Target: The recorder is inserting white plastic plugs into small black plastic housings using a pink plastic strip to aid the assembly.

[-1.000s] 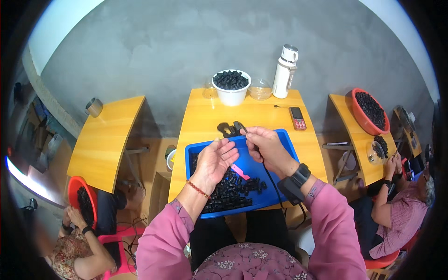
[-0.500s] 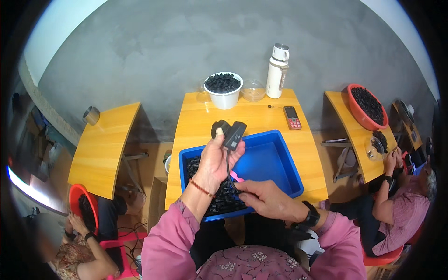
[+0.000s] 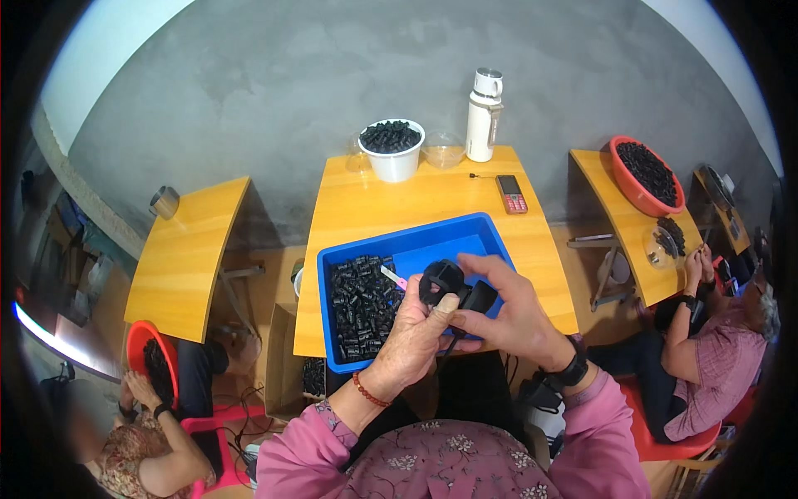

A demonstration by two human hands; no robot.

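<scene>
Over the blue tray (image 3: 416,242), both hands hold a black corded device (image 3: 441,279) with a rounded, open ring-like part and a box-shaped part. My left hand (image 3: 407,343) grips it from below, its thumb pressed against the rounded part. At the boxy end, my right hand (image 3: 522,314) has its thumb and fingers around the device, the index finger raised. The cord drops below the hands. Small black ribbed pieces (image 3: 359,308) fill the tray's left side. Beside my left fingers shows a slim pink-and-silver tool (image 3: 394,277); its other end is hidden.
On the yellow table (image 3: 349,216) stand a white tub (image 3: 393,166) of black pieces, a clear bowl (image 3: 444,151), a cream flask (image 3: 483,121) and a red-and-black phone (image 3: 511,195). People work at both sides, near red basins (image 3: 648,179). An open cardboard box (image 3: 283,366) sits lower left.
The device has come down and to the right, turned so its ring part shows. My right hand has left the cord and moved up onto the device. The whole view has shifted slightly.
</scene>
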